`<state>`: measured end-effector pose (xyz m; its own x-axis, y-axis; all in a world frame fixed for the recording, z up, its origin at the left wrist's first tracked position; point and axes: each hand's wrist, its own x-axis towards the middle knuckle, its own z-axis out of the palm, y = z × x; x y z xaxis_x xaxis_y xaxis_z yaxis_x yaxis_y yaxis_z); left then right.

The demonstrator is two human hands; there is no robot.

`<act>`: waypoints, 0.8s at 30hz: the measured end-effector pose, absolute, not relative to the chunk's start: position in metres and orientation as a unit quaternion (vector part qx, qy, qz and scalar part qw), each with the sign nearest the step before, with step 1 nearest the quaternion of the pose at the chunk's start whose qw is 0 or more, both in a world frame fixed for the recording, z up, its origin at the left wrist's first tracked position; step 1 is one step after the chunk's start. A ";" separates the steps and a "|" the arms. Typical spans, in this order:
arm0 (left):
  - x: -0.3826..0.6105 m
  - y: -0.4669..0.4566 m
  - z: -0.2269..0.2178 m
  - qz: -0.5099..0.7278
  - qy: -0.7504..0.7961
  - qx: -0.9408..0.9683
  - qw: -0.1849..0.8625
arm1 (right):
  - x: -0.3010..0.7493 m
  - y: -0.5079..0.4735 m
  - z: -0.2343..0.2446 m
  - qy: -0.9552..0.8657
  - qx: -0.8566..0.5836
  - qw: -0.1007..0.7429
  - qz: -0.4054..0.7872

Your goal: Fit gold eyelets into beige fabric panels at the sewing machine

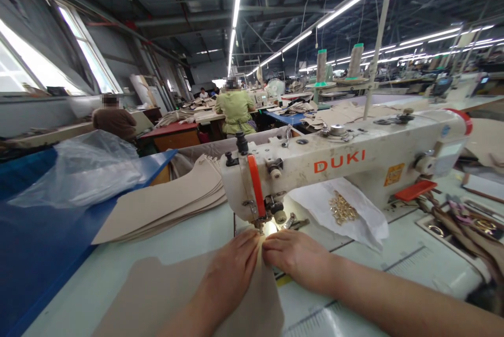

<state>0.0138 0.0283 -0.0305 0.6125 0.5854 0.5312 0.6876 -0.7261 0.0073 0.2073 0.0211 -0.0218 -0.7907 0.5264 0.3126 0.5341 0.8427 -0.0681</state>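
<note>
A white DUKI sewing machine (342,161) stands on the pale table (177,242). A beige fabric piece (157,295) lies in front of it and runs up to the needle (260,225). My left hand (230,269) lies on the fabric with its fingertips bent against the edge just before the needle. My right hand (297,255) presses the same edge from the right, fingers together. The two sets of fingertips nearly touch.
A stack of beige cut pieces (165,203) lies left of the machine, with clear plastic (82,169) on a blue table (35,253). White paper holding gold metal rings (342,208) sits under the machine arm. Straps and buckles (464,227) lie right. Other people work at far tables.
</note>
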 end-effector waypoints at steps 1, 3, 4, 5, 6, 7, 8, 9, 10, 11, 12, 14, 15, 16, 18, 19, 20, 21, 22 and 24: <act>0.014 0.029 -0.031 -0.262 -0.358 -0.891 0.097 | 0.207 0.021 -0.021 -0.946 -0.280 0.161 -0.014; 0.014 0.031 -0.031 -0.268 -0.363 -0.888 0.090 | 0.206 0.022 -0.020 -0.947 -0.280 0.159 -0.016; 0.014 0.032 -0.031 -0.269 -0.366 -0.887 0.086 | 0.206 0.022 -0.020 -0.947 -0.281 0.156 -0.016; 0.014 0.033 -0.030 -0.267 -0.369 -0.887 0.081 | 0.206 0.022 -0.019 -0.947 -0.283 0.154 -0.015; 0.014 0.034 -0.030 -0.264 -0.370 -0.887 0.076 | 0.205 0.023 -0.019 -0.947 -0.284 0.152 -0.013; 0.014 0.034 -0.030 -0.261 -0.370 -0.888 0.073 | 0.205 0.023 -0.018 -0.947 -0.283 0.152 -0.010; 0.014 0.035 -0.030 -0.259 -0.369 -0.890 0.073 | 0.205 0.023 -0.018 -0.947 -0.283 0.152 -0.007; 0.014 0.035 -0.030 -0.257 -0.367 -0.891 0.074 | 0.205 0.023 -0.018 -0.947 -0.281 0.153 -0.005; 0.014 0.035 -0.030 -0.255 -0.366 -0.891 0.078 | 0.206 0.023 -0.017 -0.948 -0.279 0.155 -0.003; 0.013 0.036 -0.031 -0.255 -0.366 -0.891 0.083 | 0.206 0.023 -0.017 -0.948 -0.277 0.156 -0.001; 0.013 0.036 -0.031 -0.254 -0.366 -0.891 0.086 | 0.206 0.023 -0.017 -0.948 -0.276 0.158 -0.001; 0.013 0.036 -0.032 -0.251 -0.368 -0.891 0.085 | 0.207 0.024 -0.019 -0.947 -0.275 0.163 -0.003; 0.012 0.036 -0.032 -0.251 -0.369 -0.892 0.081 | 0.207 0.024 -0.020 -0.947 -0.276 0.166 -0.003; 0.013 0.035 -0.032 -0.253 -0.369 -0.891 0.078 | 0.207 0.024 -0.021 -0.946 -0.278 0.168 -0.003; 0.013 0.035 -0.031 -0.255 -0.371 -0.890 0.073 | 0.207 0.024 -0.022 -0.945 -0.278 0.173 0.001; 0.013 0.035 -0.031 -0.254 -0.372 -0.890 0.075 | 0.207 0.024 -0.023 -0.945 -0.278 0.174 0.004; 0.014 0.035 -0.030 -0.251 -0.372 -0.890 0.079 | 0.207 0.024 -0.023 -0.945 -0.278 0.174 0.006; 0.014 0.035 -0.030 -0.248 -0.373 -0.890 0.084 | 0.207 0.024 -0.023 -0.945 -0.277 0.174 0.009; 0.014 0.035 -0.030 -0.246 -0.372 -0.890 0.090 | 0.207 0.024 -0.022 -0.945 -0.277 0.173 0.010; 0.014 0.036 -0.030 -0.244 -0.374 -0.890 0.098 | 0.207 0.024 -0.021 -0.946 -0.276 0.171 0.011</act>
<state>0.0144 0.0355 -0.0302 0.6019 0.6169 0.5071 0.7126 -0.7016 0.0077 0.2066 0.0242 -0.0215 -0.7888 0.5263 0.3174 0.5187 0.8471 -0.1157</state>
